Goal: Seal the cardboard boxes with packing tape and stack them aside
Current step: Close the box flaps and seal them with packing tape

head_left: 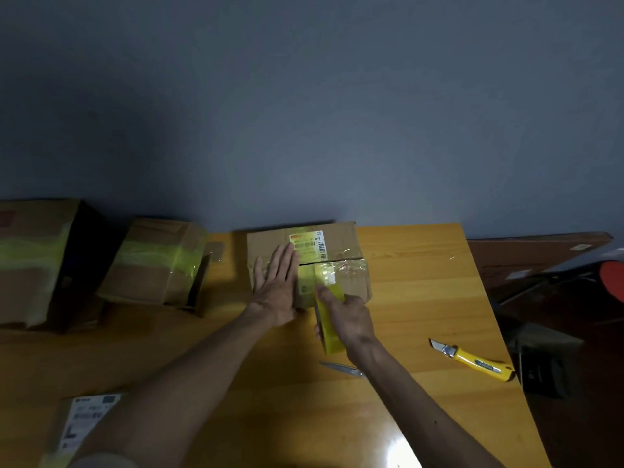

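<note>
A small cardboard box (347, 244) sits at the far middle of the wooden tabletop (422, 292), close to the grey wall (304, 113), with a printed shipping label (309, 246) on its top. The left hand (278, 282) lies flat on the box lid at about nine o'clock from the label's lower edge, its fingers (287, 258) straight, close together and pressing down beside the seam. The right hand (351, 315) is at six o'clock from the box, its fingers curled tightly round a yellowish roll of packing tape (329, 336), the thumb (326, 293) lying over the roll's top. A glossy strip of tape (341, 268) runs from the roll across the lid along the seam. At nine o'clock from this box stands a second box (155, 261), tilted and banded with yellow-green tape, and further out in the same direction a larger box (33, 261) is taped the same way; the two look to be touching, though the dark gap between them makes that uncertain. At four o'clock from the middle box a yellow utility knife (472, 359) lies on the tabletop with its blade out, well apart from the hands. A pair of scissors (341, 368) lies partly hidden under the right forearm. At seven o'clock, near the tabletop's front edge, a flat parcel (84, 420) with a white label lies beside the left arm.
</note>
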